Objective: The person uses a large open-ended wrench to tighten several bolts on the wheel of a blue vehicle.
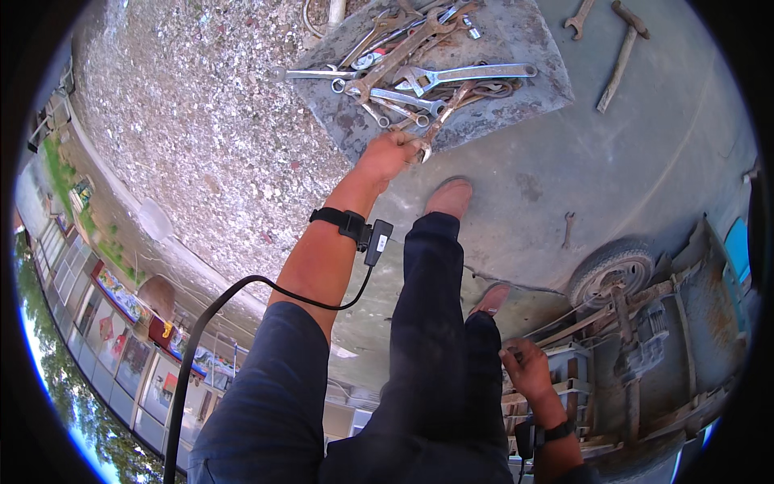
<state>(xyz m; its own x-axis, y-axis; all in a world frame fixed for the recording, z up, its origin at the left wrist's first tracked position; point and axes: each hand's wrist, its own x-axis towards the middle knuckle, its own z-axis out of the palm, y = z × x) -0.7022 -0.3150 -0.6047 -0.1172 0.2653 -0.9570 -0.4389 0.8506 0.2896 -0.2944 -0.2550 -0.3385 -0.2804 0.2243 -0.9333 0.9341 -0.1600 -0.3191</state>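
Pale, gritty rubble (185, 121) spreads to the left of the grey slab (528, 36). Over the slab's near edge the person's left hand (389, 155) has its fingers closed on the near end of a rusty spanner (443, 121), which slants away over the slab into the tools heaped there. A big brown spanner (395, 60) lies across that heap. 2 reddish shoes (450, 198) stand on the near side of the slab, while on it, toward its right, rests a silver adjustable wrench (484, 73). The right hand (530, 367) is well back from the slab, fingers curled; I can't tell whether anything is in it. A small spanner (568, 230) lies on the floor off the slab's near right, a tyred wheel (610, 274) farther out, and a hammer (622, 60) right of the slab.
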